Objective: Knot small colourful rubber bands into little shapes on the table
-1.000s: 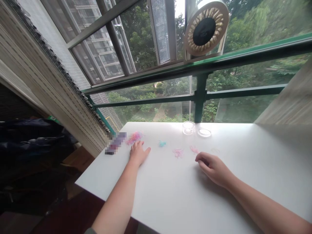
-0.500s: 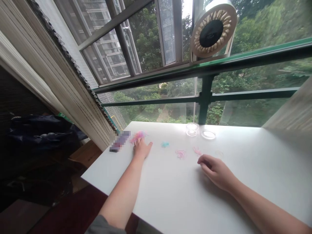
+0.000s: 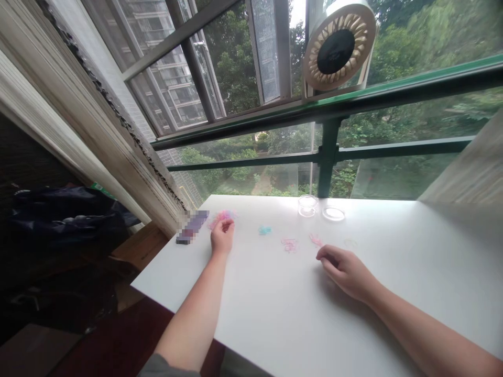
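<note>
At the table's far left lies a loose pile of small multicoloured bands, pink, orange and purple. My left hand is at its near edge, thumb and fingers pinched together; what they hold, if anything, is too small to make out. Toward the right, my right hand rests with curled fingers just in front of a small pink cluster; the inside of its grip is hidden. Between the hands lie a turquoise cluster and another pink cluster. A few pale, nearly clear pieces lie beyond my right hand.
A clear round container and a clear round lid stand near the back edge of the white table. A blurred-out dark phone-like object lies at the left edge. Behind are a green railing and a round fan.
My left hand has gone from spread fingers over the multicoloured pile to a pinch at its near side. My right hand has hardly moved; the view has shifted slightly.
</note>
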The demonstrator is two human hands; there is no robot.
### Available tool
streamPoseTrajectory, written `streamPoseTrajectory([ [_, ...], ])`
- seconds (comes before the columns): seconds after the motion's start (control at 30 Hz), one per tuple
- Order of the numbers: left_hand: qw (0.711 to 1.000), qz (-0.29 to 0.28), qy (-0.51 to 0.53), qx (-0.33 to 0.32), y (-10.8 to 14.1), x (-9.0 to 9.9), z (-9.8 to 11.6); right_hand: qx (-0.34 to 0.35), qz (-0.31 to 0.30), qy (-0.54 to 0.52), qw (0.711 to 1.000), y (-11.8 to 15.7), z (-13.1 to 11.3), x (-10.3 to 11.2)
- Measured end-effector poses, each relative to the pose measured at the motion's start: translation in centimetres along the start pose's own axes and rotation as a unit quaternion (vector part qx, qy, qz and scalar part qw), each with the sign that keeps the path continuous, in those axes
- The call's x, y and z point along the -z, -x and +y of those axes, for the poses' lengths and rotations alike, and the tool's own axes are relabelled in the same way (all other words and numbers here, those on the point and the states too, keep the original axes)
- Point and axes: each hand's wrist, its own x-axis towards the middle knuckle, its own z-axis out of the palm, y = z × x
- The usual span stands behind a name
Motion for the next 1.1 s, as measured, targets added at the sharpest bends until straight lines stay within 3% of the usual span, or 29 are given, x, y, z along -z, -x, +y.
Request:
streamPoseTrajectory([
  [0.17,0.995,-0.045,0.090,0.022,0.9,-1.0,0.9,0.001,0.002,-0.010,1.000,-0.1,-0.2,0.0],
  [0.43,0.976,-0.200,0.090,-0.012,5.1,-3.7,5.2,0.008,0.011,-0.037,0.999,-0.1,-0.5,0.0],
  [0.5,0.957,-0.278,0.049,-0.068,6.7,-4.9,7.1,0.012,0.014,-0.046,0.999,-0.2,-0.6,-0.1],
  [0.6,0.889,-0.416,0.033,-0.187,8.6,-6.9,10.1,0.027,0.016,-0.064,0.997,-0.2,-0.7,-0.1],
  [0.67,0.852,-0.460,0.047,-0.245,9.4,-8.2,11.6,0.045,0.017,-0.078,0.996,-0.2,-0.8,-0.1],
  [0.73,0.836,-0.471,0.062,-0.273,9.7,-9.2,12.3,0.066,0.017,-0.095,0.993,-0.2,-1.0,0.0],
  [0.83,0.853,-0.445,0.080,-0.261,10.1,-10.1,11.9,0.065,0.032,-0.114,0.991,-0.3,-1.1,0.1],
  [0.93,0.867,-0.427,0.092,-0.241,10.4,-10.2,11.0,0.043,0.041,-0.117,0.991,-0.3,-0.8,0.0],
  [1.1,0.861,-0.425,0.101,-0.261,10.5,-9.9,10.3,0.032,0.032,-0.118,0.992,-0.2,-0.4,-0.2],
])
